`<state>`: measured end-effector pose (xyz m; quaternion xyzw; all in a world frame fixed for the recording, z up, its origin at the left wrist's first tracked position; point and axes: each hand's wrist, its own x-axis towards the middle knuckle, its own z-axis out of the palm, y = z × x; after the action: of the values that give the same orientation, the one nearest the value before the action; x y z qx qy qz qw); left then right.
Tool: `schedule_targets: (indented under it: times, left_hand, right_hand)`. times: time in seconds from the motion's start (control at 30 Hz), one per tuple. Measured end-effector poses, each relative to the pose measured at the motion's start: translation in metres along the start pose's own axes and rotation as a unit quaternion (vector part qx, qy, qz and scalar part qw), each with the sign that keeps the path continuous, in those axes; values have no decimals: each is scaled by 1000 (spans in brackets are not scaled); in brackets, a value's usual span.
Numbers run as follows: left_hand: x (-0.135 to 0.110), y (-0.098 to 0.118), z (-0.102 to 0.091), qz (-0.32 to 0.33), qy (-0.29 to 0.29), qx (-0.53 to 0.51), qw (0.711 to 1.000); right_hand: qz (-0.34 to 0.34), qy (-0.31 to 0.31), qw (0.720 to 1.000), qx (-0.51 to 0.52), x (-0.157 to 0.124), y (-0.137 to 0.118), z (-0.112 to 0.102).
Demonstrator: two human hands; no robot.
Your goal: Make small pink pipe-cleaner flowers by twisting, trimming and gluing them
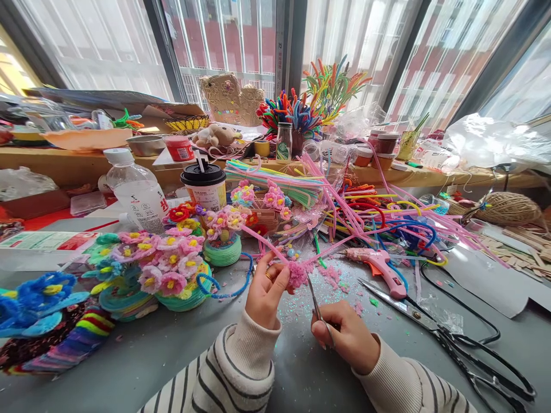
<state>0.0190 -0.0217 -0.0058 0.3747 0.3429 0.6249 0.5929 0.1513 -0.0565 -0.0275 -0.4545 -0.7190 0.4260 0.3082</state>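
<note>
Where windows (350, 46) overlook the table (181, 344), left hand (266, 287) pinches fluff (299, 276), right hand (350, 335) grips scissors (314, 300).

No text legible with certainty. Plastic bottle (138, 199) has large red lettering at its right edge plus a black code-like block and fine print; glass bottle (283, 146) has a green label, lettering too small. Cup (209, 196), red tub (179, 149), window post (280, 54): print present, unreadable.

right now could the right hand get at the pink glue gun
Probably yes, once free: the right hand holds small scissors, and large scissors lying flat come partly between it and the pink glue gun, low enough to reach over.
</note>
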Motion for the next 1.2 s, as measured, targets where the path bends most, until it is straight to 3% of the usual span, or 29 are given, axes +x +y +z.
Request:
schedule_targets:
  times: [0.77, 1.2]
  left_hand:
    - [2, -1, -2, 3, 10, 13, 1000]
    - [3, 0, -4, -19, 6, 14, 1000]
  right_hand:
    - [12, 6, 999, -31, 1, -2, 1]
    - [19, 33, 993, -108, 2, 0, 4]
